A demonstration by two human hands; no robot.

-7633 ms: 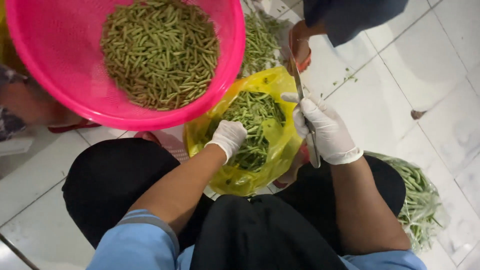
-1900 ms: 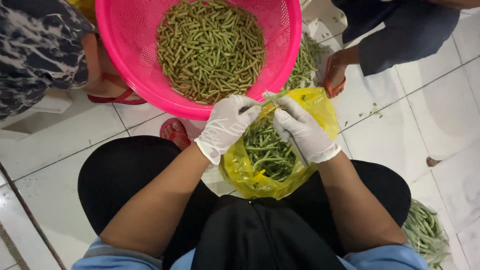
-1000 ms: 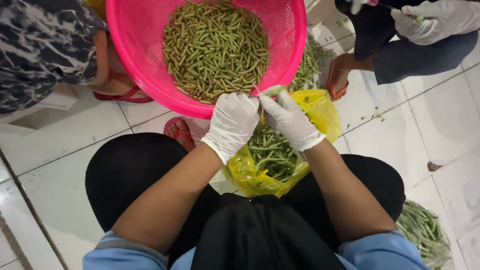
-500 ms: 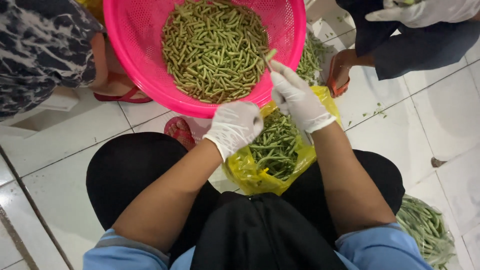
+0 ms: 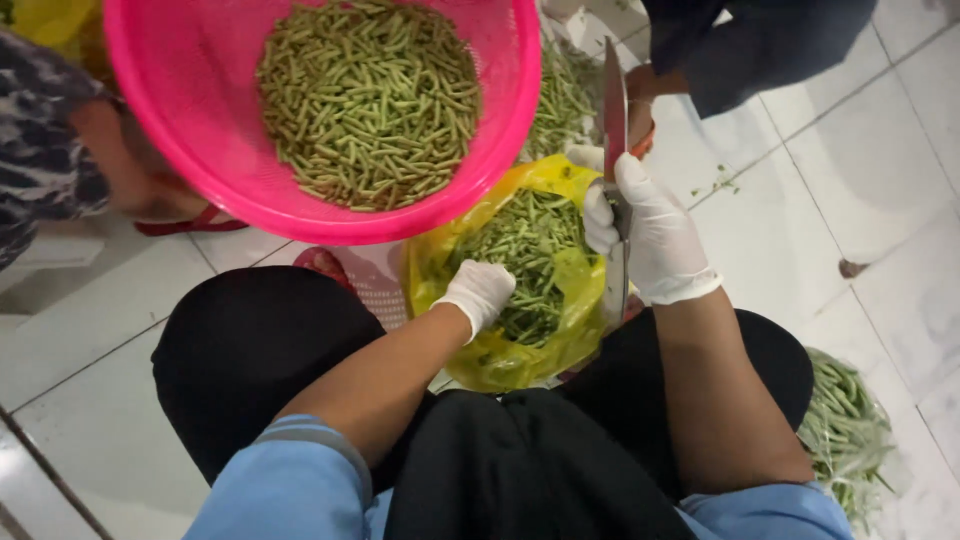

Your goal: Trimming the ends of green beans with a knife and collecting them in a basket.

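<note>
Both my hands wear white gloves. My left hand reaches down into a yellow plastic bag full of long green beans between my knees; its fingers are closed among the beans. My right hand is beside the bag's right edge, gripping a knife whose blade points up and away. A pink plastic basket holding several cut bean pieces sits just beyond the bag.
A pile of green beans lies on the white tiled floor by my right knee. More beans lie behind the basket. One person in dark clothes sits at the top right, another in patterned clothes at the left.
My right hand has pulled back from the pink basket's rim and now holds the knife upright beside the bag. My left hand has dropped into the yellow bag.
</note>
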